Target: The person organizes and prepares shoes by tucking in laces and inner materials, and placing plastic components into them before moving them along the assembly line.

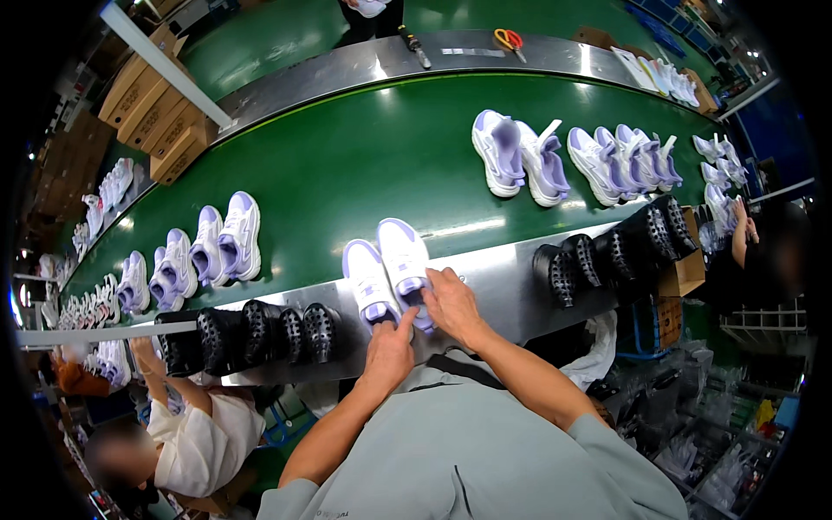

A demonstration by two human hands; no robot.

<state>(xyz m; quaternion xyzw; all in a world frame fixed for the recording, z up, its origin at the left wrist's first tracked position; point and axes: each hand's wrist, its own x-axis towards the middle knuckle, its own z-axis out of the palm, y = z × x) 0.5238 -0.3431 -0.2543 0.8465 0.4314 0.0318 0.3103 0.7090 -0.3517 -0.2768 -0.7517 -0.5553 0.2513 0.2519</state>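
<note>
A pair of white sneakers with lilac trim lies side by side before me, toes away, across the metal ledge and the edge of the green belt. My left hand (388, 354) is at the heel of the left sneaker (367, 279), fingers closed at its collar. At the heel opening of the right sneaker (402, 253), my right hand (451, 303) grips the collar, its thumb side toward the lilac lining. The fingertips of both hands are partly hidden by the shoes.
Similar sneakers stand on the green belt (347, 156) at left and right. Black studded footwear (260, 333) lines the metal ledge (503, 282) on both sides. Scissors (510, 40) and a black-handled tool (416, 48) lie on the far rail. A co-worker (208, 442) sits at left.
</note>
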